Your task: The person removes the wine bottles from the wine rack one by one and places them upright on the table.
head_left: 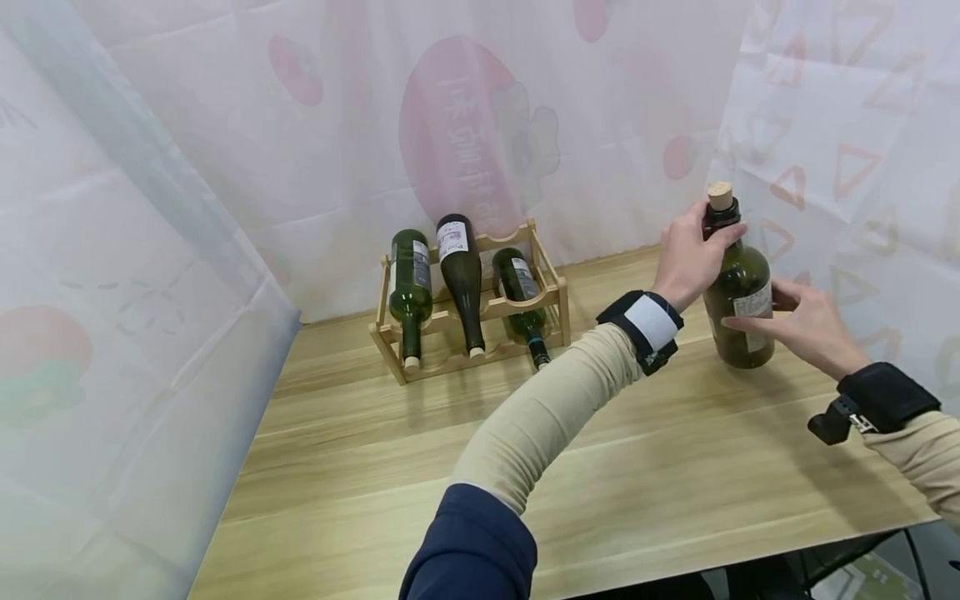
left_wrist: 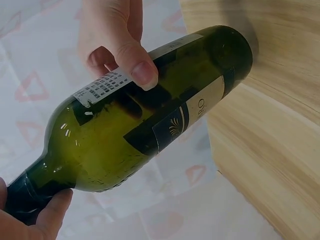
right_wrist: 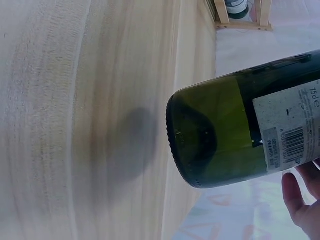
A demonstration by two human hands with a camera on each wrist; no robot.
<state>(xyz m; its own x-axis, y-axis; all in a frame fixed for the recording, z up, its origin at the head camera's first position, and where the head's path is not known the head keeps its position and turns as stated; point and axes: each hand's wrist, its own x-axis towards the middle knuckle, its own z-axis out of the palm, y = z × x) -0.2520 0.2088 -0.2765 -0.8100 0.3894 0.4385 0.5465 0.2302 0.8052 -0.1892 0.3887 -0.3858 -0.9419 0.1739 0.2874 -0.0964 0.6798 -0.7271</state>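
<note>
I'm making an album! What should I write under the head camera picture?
Left hand and right hand hold a corked green bottle; three more bottles lie in a wooden rack.

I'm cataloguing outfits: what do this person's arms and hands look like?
The left hand and right hand are bare. Both sides show beige sleeves and black wristbands; the left wristband has a pale patch, the right a black attachment. A navy sleeve shows higher on the left.
</note>
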